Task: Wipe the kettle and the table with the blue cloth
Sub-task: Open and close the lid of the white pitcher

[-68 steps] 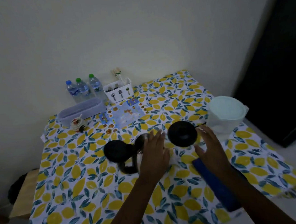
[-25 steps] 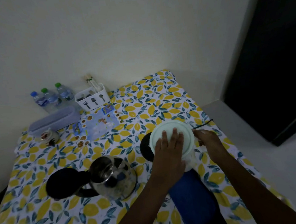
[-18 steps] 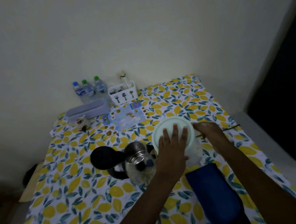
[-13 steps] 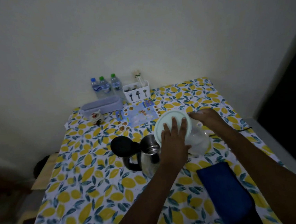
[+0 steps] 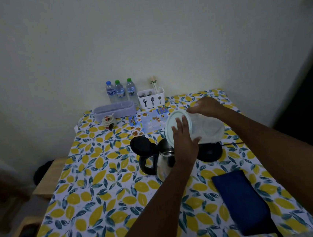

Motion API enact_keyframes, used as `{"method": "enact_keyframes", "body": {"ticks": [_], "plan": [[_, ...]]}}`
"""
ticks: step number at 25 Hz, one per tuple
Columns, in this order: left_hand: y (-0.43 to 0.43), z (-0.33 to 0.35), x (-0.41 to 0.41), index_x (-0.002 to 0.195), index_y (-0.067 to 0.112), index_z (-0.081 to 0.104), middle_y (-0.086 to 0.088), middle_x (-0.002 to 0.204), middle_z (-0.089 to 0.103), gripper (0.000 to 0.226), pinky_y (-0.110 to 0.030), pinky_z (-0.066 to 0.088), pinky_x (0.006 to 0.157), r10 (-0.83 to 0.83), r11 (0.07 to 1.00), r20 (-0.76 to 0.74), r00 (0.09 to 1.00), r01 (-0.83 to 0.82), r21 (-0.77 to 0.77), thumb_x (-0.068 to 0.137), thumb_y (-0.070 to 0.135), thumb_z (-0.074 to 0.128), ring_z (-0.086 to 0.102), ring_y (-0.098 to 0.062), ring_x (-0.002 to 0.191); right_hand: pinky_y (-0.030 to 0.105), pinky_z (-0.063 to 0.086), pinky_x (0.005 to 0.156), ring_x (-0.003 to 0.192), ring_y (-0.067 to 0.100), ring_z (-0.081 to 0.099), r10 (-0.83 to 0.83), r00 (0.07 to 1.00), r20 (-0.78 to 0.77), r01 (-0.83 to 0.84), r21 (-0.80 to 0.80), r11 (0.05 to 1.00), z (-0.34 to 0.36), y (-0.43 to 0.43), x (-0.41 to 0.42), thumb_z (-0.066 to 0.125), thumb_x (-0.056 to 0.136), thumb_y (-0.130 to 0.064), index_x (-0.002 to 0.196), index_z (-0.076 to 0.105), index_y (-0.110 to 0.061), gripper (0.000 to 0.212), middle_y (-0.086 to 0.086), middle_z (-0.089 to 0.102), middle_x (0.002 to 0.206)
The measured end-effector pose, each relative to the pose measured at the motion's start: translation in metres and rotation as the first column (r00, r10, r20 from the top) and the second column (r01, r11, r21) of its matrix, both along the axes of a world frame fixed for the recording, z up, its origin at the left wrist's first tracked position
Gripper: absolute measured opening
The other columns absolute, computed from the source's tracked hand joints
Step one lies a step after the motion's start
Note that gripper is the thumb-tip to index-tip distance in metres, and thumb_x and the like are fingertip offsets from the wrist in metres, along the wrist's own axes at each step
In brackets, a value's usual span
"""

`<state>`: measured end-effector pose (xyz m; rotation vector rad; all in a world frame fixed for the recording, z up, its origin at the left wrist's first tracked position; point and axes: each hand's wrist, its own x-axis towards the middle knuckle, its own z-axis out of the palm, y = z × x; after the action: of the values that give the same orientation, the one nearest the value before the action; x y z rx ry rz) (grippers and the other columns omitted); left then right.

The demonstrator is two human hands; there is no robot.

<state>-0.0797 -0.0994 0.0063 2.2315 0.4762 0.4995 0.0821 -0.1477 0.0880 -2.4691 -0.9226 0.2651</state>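
The left hand [image 5: 184,141] is pressing straight fingers on a tipped plastic jug [image 5: 209,130], the right hand [image 5: 206,107] gripping it over the kettle [image 5: 164,160] mid-table, the blue cloth [image 5: 241,203] lying near the right edge.

bottles [image 5: 120,90]: 3, far edge of table [image 5: 100,181] | kettle [image 5: 165,159]: 1 | black base [image 5: 209,151]: 1 | jug [image 5: 206,130]: 1 | blue cloth [image 5: 240,202]: 1, near right corner | fork box [image 5: 151,99]: 1 | purple box [image 5: 114,110]: 1 | cup [image 5: 109,121]: 1 | paper [image 5: 148,121]: 1 | hands: 2, left hand [image 5: 185,144] and right hand [image 5: 206,107]
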Motion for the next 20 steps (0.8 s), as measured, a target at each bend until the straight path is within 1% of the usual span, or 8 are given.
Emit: {"method": "enact_keyframes", "body": {"ticks": [2, 5, 13, 17, 20], "plan": [[0.000, -0.002, 0.000, 0.148, 0.020, -0.008, -0.005, 0.161, -0.004, 0.091, -0.052, 0.028, 0.115, 0.021, 1.000, 0.005, 1.000, -0.021, 0.006, 0.091, 0.030, 0.061, -0.002, -0.030, 0.146, 0.032, 0.021, 0.049, 0.044, 0.014, 0.031, 0.043, 0.998, 0.045, -0.041, -0.054, 0.998, 0.002, 0.005, 0.001, 0.063, 0.079, -0.052, 0.047, 0.031, -0.018, 0.056, -0.001, 0.029, 0.047], [0.000, -0.003, 0.001, 0.150, 0.021, -0.005, -0.001, 0.161, -0.005, 0.090, -0.053, 0.035, 0.111, 0.045, 0.999, 0.005, 0.999, -0.045, -0.021, 0.090, 0.034, 0.061, -0.001, -0.030, 0.147, 0.032, 0.023, 0.050, 0.044, 0.014, 0.032, 0.064, 0.994, 0.083, -0.056, -0.102, 0.993, 0.003, 0.008, 0.004, 0.062, 0.079, -0.054, 0.046, 0.030, -0.019, 0.058, -0.002, 0.030, 0.047], [-0.003, -0.002, 0.001, 0.150, 0.021, -0.003, -0.001, 0.162, -0.002, 0.090, -0.051, 0.035, 0.111, 0.063, 0.998, -0.008, 0.998, -0.063, -0.014, 0.090, 0.034, 0.063, 0.003, -0.032, 0.147, 0.032, 0.022, 0.050, 0.046, 0.015, 0.031, 0.083, 0.992, 0.098, -0.070, -0.126, 0.990, 0.008, 0.007, -0.002, 0.062, 0.080, -0.053, 0.043, 0.033, -0.020, 0.057, -0.001, 0.031, 0.047], [-0.007, -0.001, 0.001, 0.150, 0.020, -0.003, -0.003, 0.162, -0.001, 0.091, -0.051, 0.034, 0.112, 0.053, 0.998, 0.001, 0.999, -0.053, -0.019, 0.089, 0.033, 0.064, 0.004, -0.034, 0.147, 0.033, 0.030, 0.053, 0.052, 0.016, 0.042, 0.063, 0.993, 0.099, -0.051, -0.114, 0.992, 0.011, 0.003, -0.003, 0.064, 0.080, -0.051, 0.043, 0.042, -0.021, 0.052, 0.001, 0.043, 0.050], [-0.009, -0.001, 0.001, 0.150, 0.021, -0.002, -0.003, 0.162, 0.000, 0.091, -0.051, 0.034, 0.112, 0.057, 0.998, 0.011, 0.998, -0.057, -0.030, 0.089, 0.033, 0.064, 0.005, -0.033, 0.147, 0.032, 0.029, 0.052, 0.052, 0.016, 0.042, 0.065, 0.992, 0.104, -0.051, -0.132, 0.990, 0.013, 0.000, -0.004, 0.062, 0.080, -0.052, 0.045, 0.042, -0.019, 0.053, 0.002, 0.043, 0.052]]}}
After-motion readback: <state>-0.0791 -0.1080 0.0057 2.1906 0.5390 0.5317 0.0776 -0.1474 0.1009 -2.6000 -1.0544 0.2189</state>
